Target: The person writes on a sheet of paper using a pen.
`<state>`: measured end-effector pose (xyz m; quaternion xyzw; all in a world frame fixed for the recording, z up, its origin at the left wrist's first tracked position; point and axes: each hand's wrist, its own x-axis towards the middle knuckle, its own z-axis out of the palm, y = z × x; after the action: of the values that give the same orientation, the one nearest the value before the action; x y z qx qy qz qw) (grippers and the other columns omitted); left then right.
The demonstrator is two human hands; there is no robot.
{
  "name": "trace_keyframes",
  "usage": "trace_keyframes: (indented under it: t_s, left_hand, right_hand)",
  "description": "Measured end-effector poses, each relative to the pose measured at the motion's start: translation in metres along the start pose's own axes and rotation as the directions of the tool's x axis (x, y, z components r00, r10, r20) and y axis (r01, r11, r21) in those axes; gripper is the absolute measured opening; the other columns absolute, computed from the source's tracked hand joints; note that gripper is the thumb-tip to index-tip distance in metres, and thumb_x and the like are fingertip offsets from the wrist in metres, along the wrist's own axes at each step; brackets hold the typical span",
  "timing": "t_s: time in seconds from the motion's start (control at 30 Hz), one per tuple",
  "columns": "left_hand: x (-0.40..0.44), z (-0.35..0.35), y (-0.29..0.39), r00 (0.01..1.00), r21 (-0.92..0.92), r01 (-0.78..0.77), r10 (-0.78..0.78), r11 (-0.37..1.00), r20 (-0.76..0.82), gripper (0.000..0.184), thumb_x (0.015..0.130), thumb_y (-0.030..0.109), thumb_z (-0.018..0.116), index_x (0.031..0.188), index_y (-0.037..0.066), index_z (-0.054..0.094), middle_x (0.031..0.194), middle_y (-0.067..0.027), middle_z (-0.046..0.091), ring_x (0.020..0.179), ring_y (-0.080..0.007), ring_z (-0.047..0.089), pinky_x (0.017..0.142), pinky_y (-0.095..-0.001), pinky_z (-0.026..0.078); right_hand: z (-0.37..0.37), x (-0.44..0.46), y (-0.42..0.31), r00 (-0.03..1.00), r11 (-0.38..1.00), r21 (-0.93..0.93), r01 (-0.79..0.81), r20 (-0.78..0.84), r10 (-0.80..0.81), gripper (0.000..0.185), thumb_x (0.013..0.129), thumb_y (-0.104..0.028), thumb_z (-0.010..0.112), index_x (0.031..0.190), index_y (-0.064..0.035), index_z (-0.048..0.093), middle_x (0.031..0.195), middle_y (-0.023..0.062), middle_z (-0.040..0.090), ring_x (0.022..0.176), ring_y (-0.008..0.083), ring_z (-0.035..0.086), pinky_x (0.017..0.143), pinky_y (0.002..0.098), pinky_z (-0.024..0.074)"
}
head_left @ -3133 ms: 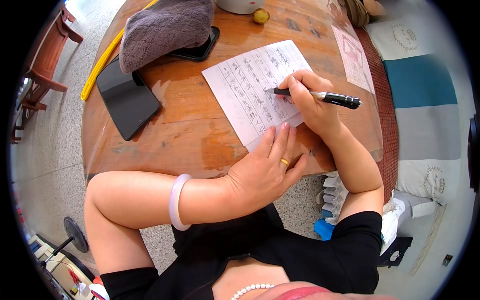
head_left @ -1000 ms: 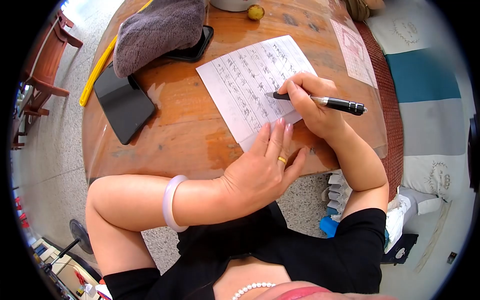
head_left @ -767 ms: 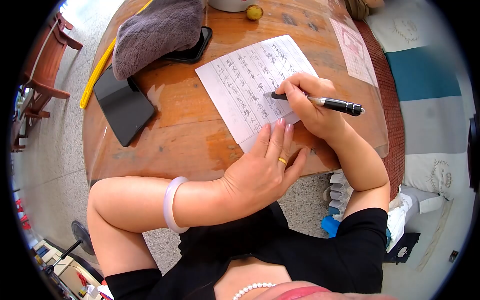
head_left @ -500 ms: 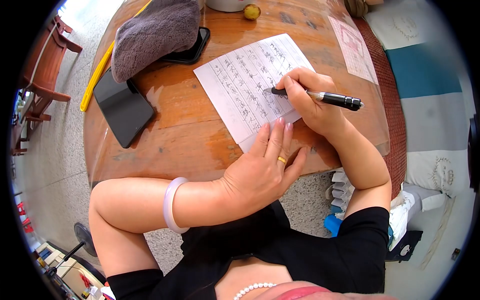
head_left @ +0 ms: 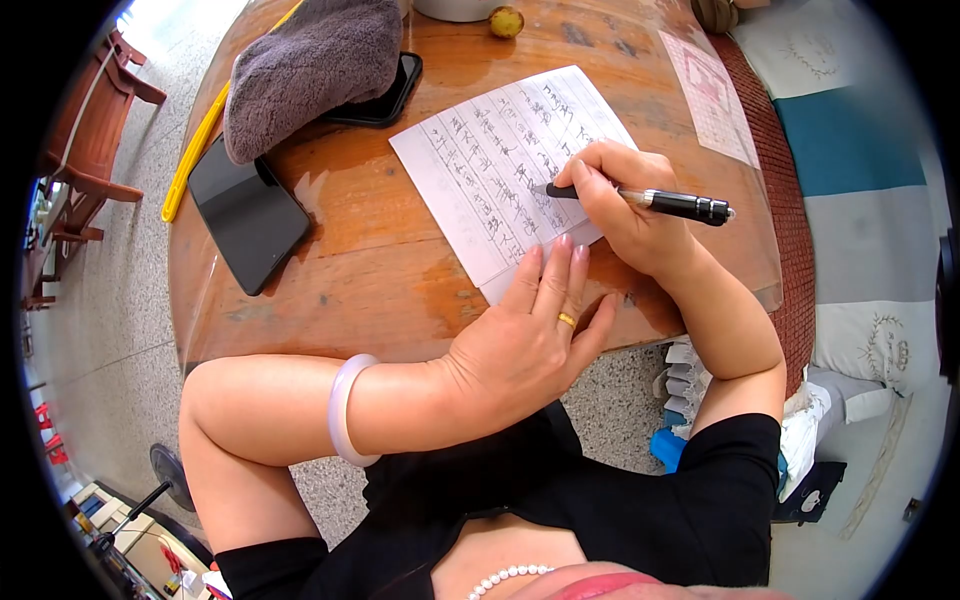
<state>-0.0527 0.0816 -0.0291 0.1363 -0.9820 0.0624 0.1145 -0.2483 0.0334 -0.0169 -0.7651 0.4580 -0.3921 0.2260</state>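
A lined white sheet [head_left: 480, 170] with several rows of dark handwriting lies at a slant on the wooden table [head_left: 370, 270]. My right hand [head_left: 630, 205] is closed around a black and silver pen [head_left: 685, 206], its tip at the writing near the sheet's middle. The fingertips of my left hand [head_left: 530, 335] rest on the sheet's lower edge, fingers stretched out and holding nothing. That hand wears a gold ring, and a pale lilac bangle [head_left: 345, 410] circles the wrist.
At the table's left lie a black phone [head_left: 248, 215], a grey towel [head_left: 310, 75] partly over another dark phone [head_left: 385, 103], and a yellow strip [head_left: 195, 150]. A small yellowish fruit [head_left: 505, 22] sits beside a white container [head_left: 455, 8]. A pink-patterned sheet [head_left: 705, 95] lies at right.
Since the earliest frame, the pen tip has shifted slightly over the writing, with small tilts of the pen. My left hand has stayed on the sheet's lower edge. The whole view has shifted a little.
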Motion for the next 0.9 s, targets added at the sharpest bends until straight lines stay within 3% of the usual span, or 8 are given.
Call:
trace_keyframes:
  t_s: [0.13,0.23,0.63,0.73,0.9]
  left_hand:
    - [0.0006,0.0001,-0.0001,1.000,-0.002,0.002,-0.002,1.000,-0.008,0.045,0.093,0.022,0.044,0.133,0.005,0.055,0.127,-0.0362,0.055,0.122,-0.0487,0.053,0.104,-0.0531,0.042]
    - [0.0001,0.0000,0.0001,1.000,-0.004,0.001,-0.001,1.000,-0.004,0.045,0.093,0.022,0.044,0.133,0.005,0.055,0.127,-0.0363,0.055,0.123,-0.0488,0.053,0.104,-0.0532,0.042]
    - [0.0001,0.0006,0.0005,1.000,-0.011,0.005,-0.005,1.000,-0.004,0.045,0.093,0.022,0.044,0.132,0.004,0.055,0.128,-0.0361,0.055,0.123,-0.0489,0.053,0.104,-0.0536,0.041]
    - [0.0003,0.0003,0.0003,1.000,-0.013,0.004,-0.004,1.000,-0.003,0.045,0.093,0.022,0.044,0.132,0.004,0.055,0.128,-0.0361,0.055,0.123,-0.0491,0.053,0.104,-0.0536,0.041]
    - [0.0003,-0.0005,-0.0003,1.000,0.000,-0.004,0.004,1.000,-0.002,0.046,0.092,0.022,0.044,0.133,0.004,0.055,0.127,-0.0360,0.056,0.122,-0.0491,0.053,0.104,-0.0537,0.041]
  right_hand:
    - [-0.0012,0.0004,0.0007,1.000,1.000,-0.001,-0.030,0.001,0.030,0.021,0.092,-0.009,0.052,0.083,0.0040,0.066,0.074,0.0097,0.067,0.065,0.0117,0.060,0.061,0.0269,0.0490]
    - [0.0015,0.0007,0.0029,0.999,0.999,-0.004,0.032,-0.023,-0.032,0.013,0.086,-0.006,0.053,0.080,0.0013,0.062,0.072,0.0123,0.066,0.059,0.0210,0.063,0.057,0.0307,0.0497]
    - [0.0026,-0.0004,0.0039,0.999,0.997,0.072,0.001,-0.034,0.002,0.016,0.086,-0.006,0.051,0.077,0.0014,0.062,0.067,0.0114,0.064,0.056,0.0166,0.060,0.055,0.0294,0.0479]
    - [-0.0040,-0.0001,-0.0003,0.996,0.996,0.027,-0.086,0.032,0.085,0.022,0.091,-0.008,0.051,0.082,0.0055,0.066,0.077,0.0109,0.069,0.067,0.0122,0.062,0.064,0.0273,0.0496]
    - [-0.0036,0.0000,0.0000,0.996,0.996,0.028,-0.081,0.027,0.080,0.022,0.091,-0.008,0.051,0.083,0.0051,0.067,0.076,0.0099,0.068,0.066,0.0115,0.060,0.062,0.0273,0.0484]
